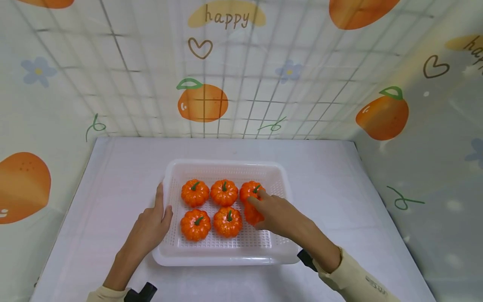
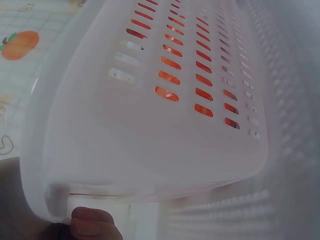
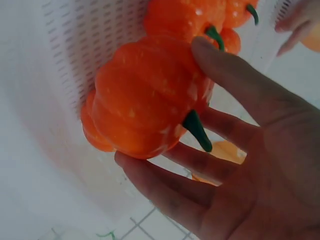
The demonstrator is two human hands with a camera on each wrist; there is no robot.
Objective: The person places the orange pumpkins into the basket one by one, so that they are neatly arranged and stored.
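Note:
A white plastic basket (image 1: 226, 261) with slotted walls holds several small orange pumpkins with green stems, set in two rows. My right hand (image 1: 277, 214) is at the right end of the front row. It holds a pumpkin (image 3: 145, 97) between thumb and fingers, the stem turned toward the palm; in the head view the hand covers much of this pumpkin (image 1: 252, 214). Just behind it sits another pumpkin (image 1: 249, 191). At the basket's left side, my left hand (image 1: 151, 228) grips the rim, its index finger pointing forward along it. Fingertips (image 2: 92, 225) show under the rim.
The basket stands on a table (image 1: 324, 167) with a white cover. Behind the table hangs a curtain (image 1: 151, 84) printed with oranges and flowers, with a wire grid showing through; more printed sheeting (image 1: 434, 167) runs along the right side.

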